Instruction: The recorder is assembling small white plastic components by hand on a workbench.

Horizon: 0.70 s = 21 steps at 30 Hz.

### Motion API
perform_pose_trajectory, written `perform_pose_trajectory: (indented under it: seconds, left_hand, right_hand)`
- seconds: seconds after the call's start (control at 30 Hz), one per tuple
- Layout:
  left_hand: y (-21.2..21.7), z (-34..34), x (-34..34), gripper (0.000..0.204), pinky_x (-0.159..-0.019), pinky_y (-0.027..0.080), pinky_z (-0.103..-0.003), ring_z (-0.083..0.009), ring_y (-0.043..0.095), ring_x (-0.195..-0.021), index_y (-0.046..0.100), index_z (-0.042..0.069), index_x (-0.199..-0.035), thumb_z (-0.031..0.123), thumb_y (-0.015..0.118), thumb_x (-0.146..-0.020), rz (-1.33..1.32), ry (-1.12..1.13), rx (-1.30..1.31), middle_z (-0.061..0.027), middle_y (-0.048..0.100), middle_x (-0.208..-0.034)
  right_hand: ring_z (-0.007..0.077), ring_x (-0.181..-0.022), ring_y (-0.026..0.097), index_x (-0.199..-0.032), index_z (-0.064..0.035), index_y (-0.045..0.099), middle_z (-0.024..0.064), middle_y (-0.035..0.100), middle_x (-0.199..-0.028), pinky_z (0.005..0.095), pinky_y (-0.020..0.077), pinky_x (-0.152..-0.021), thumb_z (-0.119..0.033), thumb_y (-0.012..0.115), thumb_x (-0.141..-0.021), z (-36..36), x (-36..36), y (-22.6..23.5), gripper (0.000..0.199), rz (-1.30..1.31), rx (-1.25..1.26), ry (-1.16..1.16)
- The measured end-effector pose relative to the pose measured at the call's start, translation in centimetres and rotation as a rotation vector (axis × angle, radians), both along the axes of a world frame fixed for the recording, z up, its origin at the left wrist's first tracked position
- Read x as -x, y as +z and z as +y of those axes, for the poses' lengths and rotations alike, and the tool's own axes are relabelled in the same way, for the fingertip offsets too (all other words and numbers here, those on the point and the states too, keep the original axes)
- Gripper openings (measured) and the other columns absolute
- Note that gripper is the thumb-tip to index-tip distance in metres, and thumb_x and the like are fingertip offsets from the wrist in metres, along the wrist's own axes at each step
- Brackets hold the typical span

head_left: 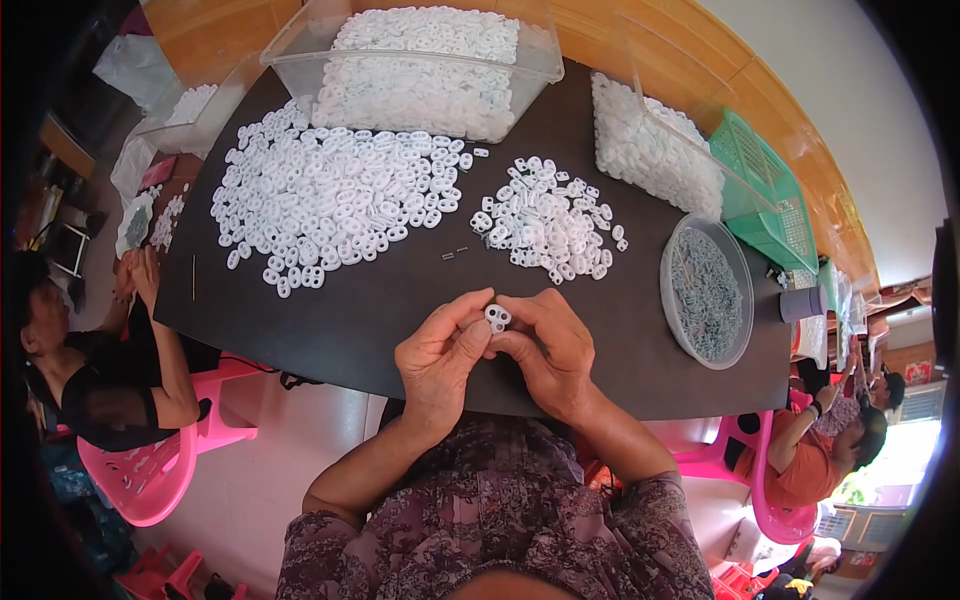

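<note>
Both hands meet over the near edge of the black counter [400,290], pinching one small white plastic ring piece [497,318] between them. On the left hand [438,362] the grip is pressed together, thumb and forefinger closed on the left side of the piece; on the right hand [548,350] the grip is likewise pinched shut on its right side, the other fingers curled under. The piece has two holes and sits just above the counter, between the fingertips.

Just beyond the hands, a few tiny dark bits [452,254] lie on the bare counter. Farther on, a small pile of white pieces [548,216] sits to the right of a much larger spread pile [330,195]. At the right, a round clear tub [708,290] holds greyish small parts. Behind the piles stands a clear plastic bin [425,60] heaped with white pieces, and a second clear bin [650,145] of them lies at the far right, beside a green basket [765,190].

Off the counter, another person [95,370] sits on a pink chair at the left, and another on a pink chair [770,500] at the right.
</note>
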<state>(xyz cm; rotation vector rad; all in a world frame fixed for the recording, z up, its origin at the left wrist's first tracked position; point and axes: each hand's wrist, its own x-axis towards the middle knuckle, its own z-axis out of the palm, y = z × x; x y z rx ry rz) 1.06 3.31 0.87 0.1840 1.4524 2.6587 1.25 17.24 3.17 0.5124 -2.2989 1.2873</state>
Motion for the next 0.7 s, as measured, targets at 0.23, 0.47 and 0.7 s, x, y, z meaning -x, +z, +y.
perform_pose_trajectory:
  seconds: [0.23, 0.47, 0.7]
  left_hand:
    - [-0.19, 0.27, -0.35, 0.024, -0.069, 0.047, -0.020, -0.0078, 0.053, -0.077, 0.059, -0.003, -0.113, 0.005, 0.057, -0.091, 0.058, 0.049, 0.041, -0.0026, 0.058, -0.091]
    - [-0.48, 0.71, -0.80, 0.021, -0.068, 0.047, -0.020, -0.0074, 0.054, -0.076, 0.060, -0.004, -0.109, 0.007, 0.058, -0.091, 0.125, 0.133, 0.036, -0.0028, 0.058, -0.089]
    - [-0.47, 0.61, -0.85, 0.021, -0.068, 0.046, -0.019, -0.0070, 0.053, -0.075, 0.060, -0.004, -0.108, 0.008, 0.058, -0.091, 0.163, 0.167, 0.084, -0.0017, 0.056, -0.086]
  right_hand:
    - [0.0231, -0.068, 0.057, -0.105, 0.0029, 0.060, 0.0104, 0.064, -0.085, 0.0314, 0.0447, -0.059, 0.002, 0.071, -0.069, -0.22, 0.03, -0.56, 0.037, 0.095, -0.028, 0.016]
    - [0.0226, -0.065, 0.056, -0.106, 0.0043, 0.060, 0.0116, 0.064, -0.084, 0.0303, 0.0439, -0.056, 0.006, 0.070, -0.069, -0.26, -0.10, -0.90, 0.039, 0.187, -0.033, 0.049]
    - [0.0226, -0.064, 0.056, -0.107, 0.0045, 0.059, 0.0115, 0.063, -0.083, 0.0298, 0.0436, -0.056, 0.006, 0.070, -0.069, -0.50, -0.13, -0.87, 0.040, 0.211, -0.043, 0.048]
